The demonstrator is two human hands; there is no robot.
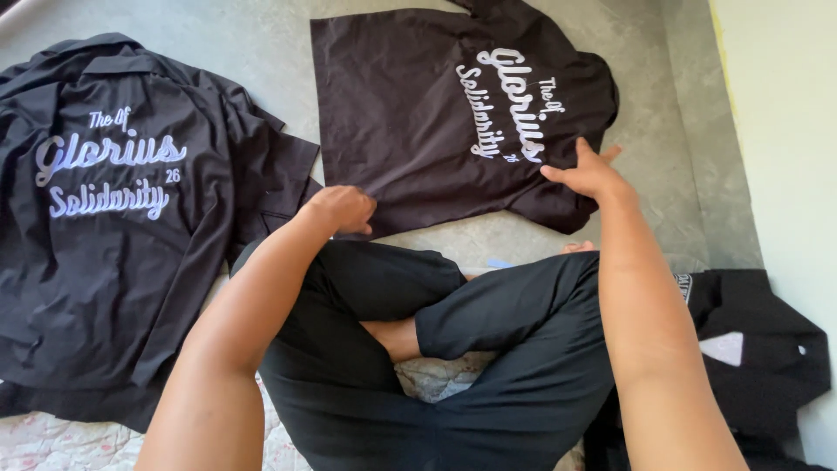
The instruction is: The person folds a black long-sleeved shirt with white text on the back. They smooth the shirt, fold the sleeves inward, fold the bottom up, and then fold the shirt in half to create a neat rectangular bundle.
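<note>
A black shirt (410, 113) with pale script lettering on its back lies spread flat on the grey floor in front of my crossed legs. My left hand (342, 208) is curled at the shirt's near left edge, pinching the fabric there. My right hand (589, 171) lies flat with fingers spread on the shirt's right side, beside the lettering. My legs in black trousers (453, 349) fill the lower middle of the view.
A pile of similar black shirts (113, 218) with the same pale lettering lies at the left. Another black garment (758, 349) sits at the lower right by a pale wall (785, 131). A patterned mat (52, 440) lies under me.
</note>
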